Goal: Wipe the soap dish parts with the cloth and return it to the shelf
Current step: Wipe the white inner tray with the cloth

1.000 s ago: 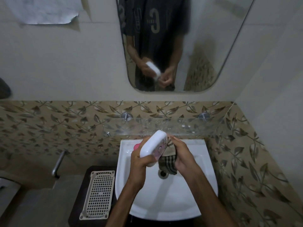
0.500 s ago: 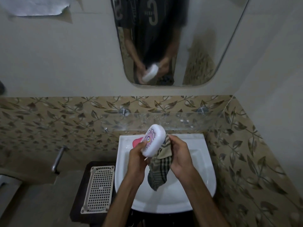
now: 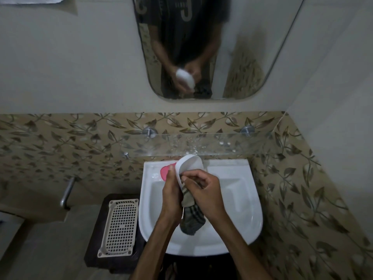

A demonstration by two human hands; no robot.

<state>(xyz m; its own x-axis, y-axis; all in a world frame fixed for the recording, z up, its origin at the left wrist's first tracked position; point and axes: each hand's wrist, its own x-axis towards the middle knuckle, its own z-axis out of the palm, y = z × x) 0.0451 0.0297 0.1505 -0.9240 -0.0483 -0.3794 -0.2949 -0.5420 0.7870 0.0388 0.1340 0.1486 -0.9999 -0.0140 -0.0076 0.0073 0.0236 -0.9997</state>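
The mirror on the wall reflects a person's torso and both hands at work. Beneath it the glass shelf spans the tiled band, spotted with droplets and carrying nothing that can be made out; it is the destination for the dish. The white basin sits below, with a dark stand to its left bearing the cream perforated tray, judged to be the dish's drainer insert, lying flat and apart from the hands. A pink soap bar rests on the basin's rear left ledge.

The white soap dish shell is held above the basin, just below the shelf edge. The left hand is clasped round its lower end. The right hand is clenched on the checked cloth, fingers curled and pressing the cloth into the shell; the cloth's tail hangs down between the wrists.

Change noted: half a second ago the shell's printed outer face was toward the camera with the cloth behind it; the shell is now turned so its plain hollow faces up, and the right hand has moved over it.

Assessment: wiping has passed from exterior to interior of this part. The tray appears untouched, so wiping, reassembly and return to the shelf remain.
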